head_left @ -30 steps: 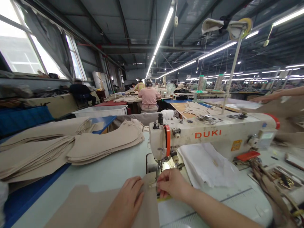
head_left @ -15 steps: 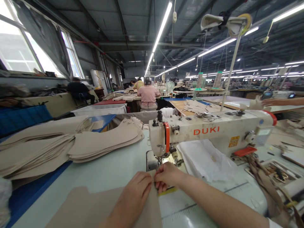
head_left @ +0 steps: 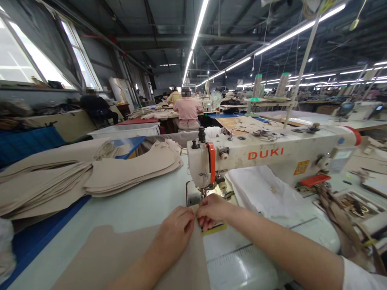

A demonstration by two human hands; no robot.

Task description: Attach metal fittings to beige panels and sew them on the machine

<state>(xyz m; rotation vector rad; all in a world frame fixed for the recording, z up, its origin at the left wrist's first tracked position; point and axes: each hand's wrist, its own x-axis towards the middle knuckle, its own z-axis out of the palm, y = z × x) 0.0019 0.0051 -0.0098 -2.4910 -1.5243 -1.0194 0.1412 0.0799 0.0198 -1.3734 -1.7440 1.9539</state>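
Observation:
A beige fabric panel [head_left: 121, 249] lies flat on the pale machine table, its narrow end reaching toward the needle area of a white DUKI sewing machine [head_left: 236, 159]. My left hand [head_left: 177, 227] rests on the panel with its fingers bent, gripping the fabric near its right edge. Just in front of the presser foot, my right hand [head_left: 213, 211] pinches that same edge between thumb and fingers, close beside the left fingertips. The hand hides the needle and most of the foot. A yellow strip [head_left: 214, 229] shows on the table under the right hand.
Stacks of cut beige panels [head_left: 133, 173] lie on the left. White cloth [head_left: 266, 193] sits under the machine arm. An organizer tray [head_left: 356, 205] with small metal parts and hanging straps [head_left: 338, 225] is at right. A person in pink [head_left: 188, 110] sits ahead.
The view has tilted down and shifted slightly. Both hands keep their hold at the fabric edge by the needle. Another person's arm at the far right has gone from view.

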